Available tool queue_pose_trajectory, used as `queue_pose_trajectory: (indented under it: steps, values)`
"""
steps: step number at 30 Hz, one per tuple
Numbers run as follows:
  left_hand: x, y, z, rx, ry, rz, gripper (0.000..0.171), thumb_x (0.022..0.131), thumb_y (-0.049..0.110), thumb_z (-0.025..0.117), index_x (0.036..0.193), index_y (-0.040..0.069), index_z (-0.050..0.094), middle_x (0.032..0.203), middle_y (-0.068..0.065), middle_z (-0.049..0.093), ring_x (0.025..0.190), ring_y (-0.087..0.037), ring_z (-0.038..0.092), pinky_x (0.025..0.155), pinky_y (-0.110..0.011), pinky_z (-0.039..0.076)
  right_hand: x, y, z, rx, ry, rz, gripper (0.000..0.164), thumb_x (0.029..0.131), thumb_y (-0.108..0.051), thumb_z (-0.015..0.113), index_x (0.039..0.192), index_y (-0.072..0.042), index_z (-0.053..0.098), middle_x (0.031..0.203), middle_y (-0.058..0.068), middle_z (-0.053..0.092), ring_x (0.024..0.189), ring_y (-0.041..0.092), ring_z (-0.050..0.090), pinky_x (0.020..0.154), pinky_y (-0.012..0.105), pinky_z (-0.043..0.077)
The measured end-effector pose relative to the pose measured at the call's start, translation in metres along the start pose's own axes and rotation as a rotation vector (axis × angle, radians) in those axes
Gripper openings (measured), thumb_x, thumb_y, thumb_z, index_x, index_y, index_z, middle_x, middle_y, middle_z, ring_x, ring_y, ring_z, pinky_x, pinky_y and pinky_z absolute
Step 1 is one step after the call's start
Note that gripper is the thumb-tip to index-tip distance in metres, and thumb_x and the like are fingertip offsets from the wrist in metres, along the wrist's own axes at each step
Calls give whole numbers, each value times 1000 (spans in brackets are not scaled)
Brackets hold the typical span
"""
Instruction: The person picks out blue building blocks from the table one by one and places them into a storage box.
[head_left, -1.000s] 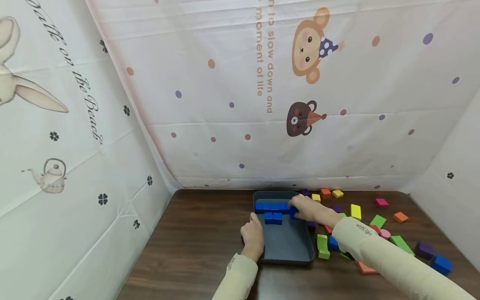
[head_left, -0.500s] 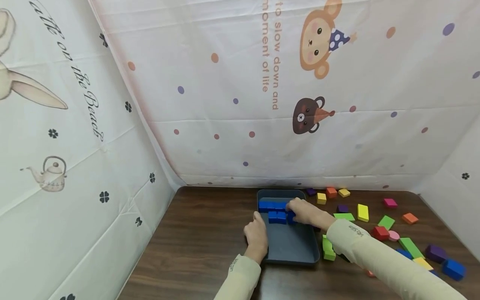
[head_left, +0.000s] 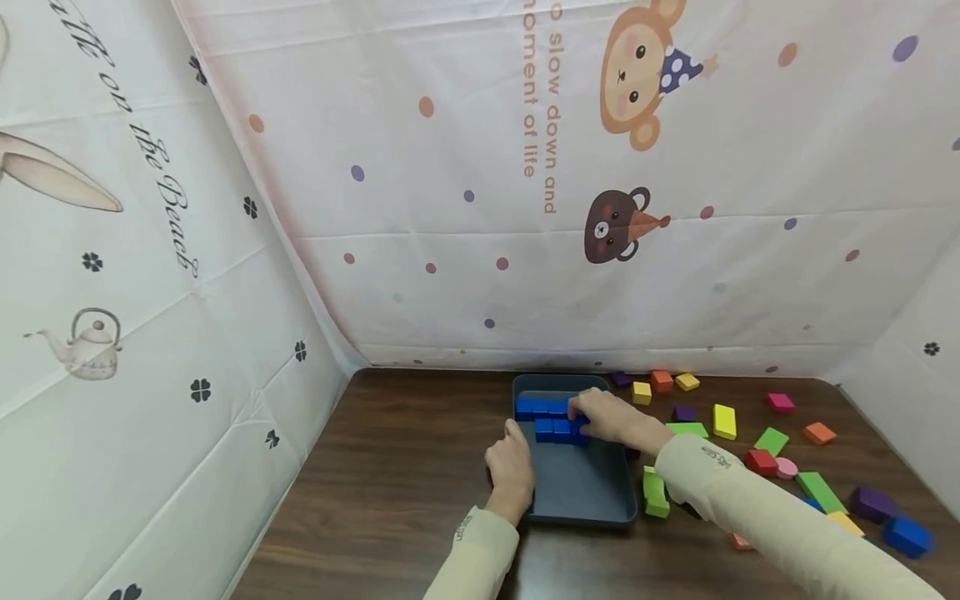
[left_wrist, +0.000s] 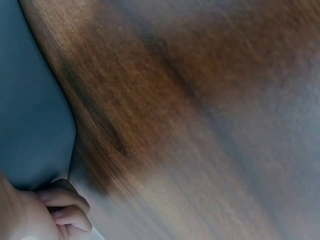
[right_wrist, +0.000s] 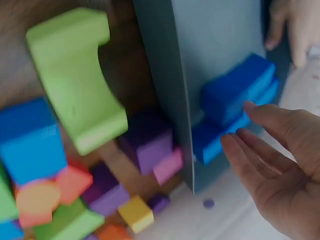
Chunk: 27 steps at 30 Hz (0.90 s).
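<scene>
My left hand [head_left: 511, 471] grips the left rim of a dark grey-blue tray [head_left: 581, 492]. In the left wrist view the curled fingers [left_wrist: 72, 216] show at the tray's edge. Inside the tray's far part stand two rows of blue blocks [head_left: 553, 430], the nearer row shorter and set against the one behind. Over the right end of these rows is my right hand [head_left: 611, 415]. The right wrist view shows its thumb and fingers extended and apart, the thumb tip overlapping a blue block [right_wrist: 235, 90]. Nothing shows between that hand's fingers.
Right of the tray, many coloured blocks lie scattered on the brown wooden table [head_left: 375, 483]. A green arch block [head_left: 655, 493] is nearest the tray's side; farther right are a purple block [head_left: 873, 503] and a blue block [head_left: 907, 536]. Printed white cloth [head_left: 420, 192] rises behind and at both sides.
My right hand has moved a little left with a blue block, which now stands against the others in the nearer row. Its fingers now appear apart. My left hand keeps its grip on the tray.
</scene>
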<state>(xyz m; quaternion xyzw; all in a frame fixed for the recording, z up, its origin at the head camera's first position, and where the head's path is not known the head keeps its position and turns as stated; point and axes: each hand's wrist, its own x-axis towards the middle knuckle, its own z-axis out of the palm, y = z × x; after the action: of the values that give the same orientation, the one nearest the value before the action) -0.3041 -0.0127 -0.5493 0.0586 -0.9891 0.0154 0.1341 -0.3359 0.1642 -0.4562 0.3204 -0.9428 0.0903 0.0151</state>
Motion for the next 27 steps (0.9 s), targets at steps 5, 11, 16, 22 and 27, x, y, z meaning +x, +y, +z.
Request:
queue_pose_trajectory:
  steps: [5, 11, 16, 22, 27]
  values:
    - [2, -3, -1, -11, -26, 9, 43, 88, 24, 78, 105, 7, 42, 57, -6, 57, 50, -17, 62, 48, -31, 47, -17, 16, -28, 4, 21, 21, 13, 91, -6, 73, 104, -5, 73, 94, 7, 73, 78, 16, 66, 69, 35, 58]
    - [4, -8, 0, -39, -47, 14, 43, 89, 22, 78, 107, 6, 43, 58, -7, 57, 53, -18, 63, 49, -32, 48, -54, 42, -42, 12, -28, 91, 10, 92, -7, 71, 102, -8, 74, 96, 5, 75, 83, 17, 70, 74, 41, 60]
    - [3, -10, 1, -63, -46, 12, 40, 90, 19, 76, 108, 5, 43, 63, -9, 63, 57, -20, 66, 52, -33, 50, -85, 55, -38, 110, -142, 57, 14, 87, 0, 75, 100, -5, 73, 93, 7, 73, 79, 15, 66, 70, 35, 58]
    - [0, -7, -3, -66, -33, 19, 37, 91, 18, 75, 106, 6, 43, 64, -9, 64, 57, -20, 67, 52, -34, 51, -112, 57, -25, 164, -254, 26, 21, 81, -8, 84, 97, -8, 71, 92, 1, 66, 81, 9, 56, 73, 28, 52]
    - [-4, -3, -5, -69, -44, 25, 38, 91, 18, 75, 106, 6, 43, 64, -10, 64, 57, -20, 67, 52, -34, 51, -125, 54, -21, 157, -257, 63, 26, 79, -11, 87, 97, -10, 69, 91, -1, 63, 82, 10, 53, 74, 29, 51]
